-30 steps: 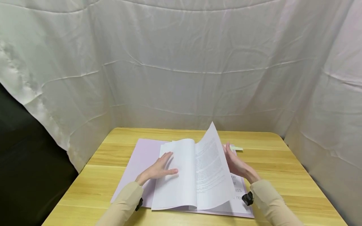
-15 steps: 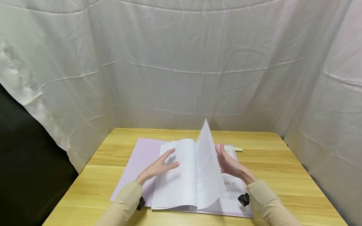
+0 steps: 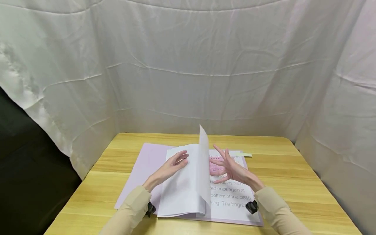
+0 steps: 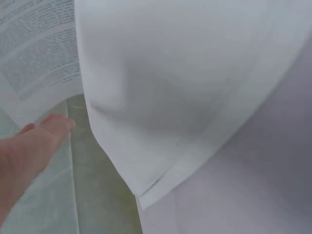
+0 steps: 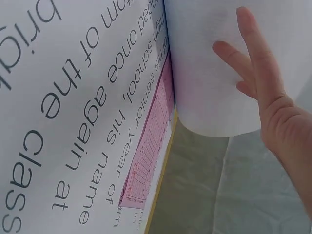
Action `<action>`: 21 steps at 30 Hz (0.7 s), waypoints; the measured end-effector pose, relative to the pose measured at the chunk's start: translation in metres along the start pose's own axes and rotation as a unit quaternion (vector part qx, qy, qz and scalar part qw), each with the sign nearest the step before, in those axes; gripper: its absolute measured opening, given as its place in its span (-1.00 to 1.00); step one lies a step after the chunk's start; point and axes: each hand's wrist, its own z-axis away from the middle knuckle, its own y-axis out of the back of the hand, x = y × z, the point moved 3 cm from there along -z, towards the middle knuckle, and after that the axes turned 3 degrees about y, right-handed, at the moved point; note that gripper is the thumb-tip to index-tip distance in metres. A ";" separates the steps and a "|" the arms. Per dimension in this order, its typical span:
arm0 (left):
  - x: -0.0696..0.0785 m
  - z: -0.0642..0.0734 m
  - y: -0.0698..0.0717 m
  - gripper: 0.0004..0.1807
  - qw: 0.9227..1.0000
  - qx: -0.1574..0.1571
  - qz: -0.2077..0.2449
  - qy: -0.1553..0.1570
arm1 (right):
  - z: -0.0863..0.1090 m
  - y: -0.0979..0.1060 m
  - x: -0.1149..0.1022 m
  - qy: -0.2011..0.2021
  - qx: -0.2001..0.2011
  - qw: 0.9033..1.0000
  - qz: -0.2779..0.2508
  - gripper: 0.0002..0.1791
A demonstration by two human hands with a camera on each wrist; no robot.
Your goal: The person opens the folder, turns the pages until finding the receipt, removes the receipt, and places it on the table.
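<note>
A folder with a pale purple cover (image 3: pixel 138 176) lies spread on the table, with white sheets inside. One page (image 3: pixel 202 166) stands nearly upright at the middle, seen edge-on in the head view. To its right my right hand (image 3: pixel 233 168) spreads its fingers; in the right wrist view they are beside the raised page (image 5: pixel 209 73). My left hand (image 3: pixel 170 169) hovers over the turned left-hand pages (image 3: pixel 182 202), fingers loosely bent and holding nothing. A large-print sheet (image 3: pixel 229 199) lies on the right side, and a pink printed slip (image 5: pixel 151 141) rests on it.
A pale green tab (image 3: pixel 246 154) sticks out from the folder's upper right edge. The wooden table (image 3: pixel 293 182) extends on both sides. Light grey curtains (image 3: pixel 188 91) hang behind and at the sides, and something black (image 3: pixel 29 169) shows at the left.
The page has swung leftward from leaning right to nearly upright, uncovering the large print and pink slip. My right hand has moved left and spread its fingers; my left hand has shifted slightly right.
</note>
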 end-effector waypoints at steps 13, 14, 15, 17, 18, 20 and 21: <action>-0.002 -0.007 0.000 -0.13 0.990 0.062 0.107 0.060 | 0.000 0.000 0.002 -0.011 0.022 0.999 0.034 -0.31; -0.003 -0.007 0.000 -0.11 0.989 0.071 0.114 0.063 | 0.001 0.000 0.003 -0.010 0.025 0.999 0.036 -0.31; -0.003 -0.008 0.000 -0.08 0.988 0.080 0.119 0.062 | 0.001 0.001 0.003 -0.008 0.027 0.999 0.040 -0.31; -0.005 -0.008 0.001 -0.06 0.986 0.093 0.127 0.055 | 0.003 0.004 0.005 -0.003 0.033 0.998 0.046 -0.30; -0.005 -0.008 0.001 -0.05 0.984 0.098 0.136 0.056 | 0.004 0.004 0.006 -0.001 0.034 0.998 0.049 -0.30; -0.007 -0.008 0.002 -0.04 0.981 0.101 0.152 0.059 | 0.005 0.006 0.008 -0.001 0.036 0.998 0.052 -0.30; -0.008 -0.007 0.002 -0.05 0.981 0.103 0.156 0.061 | 0.006 0.007 0.009 -0.002 0.036 0.998 0.053 -0.30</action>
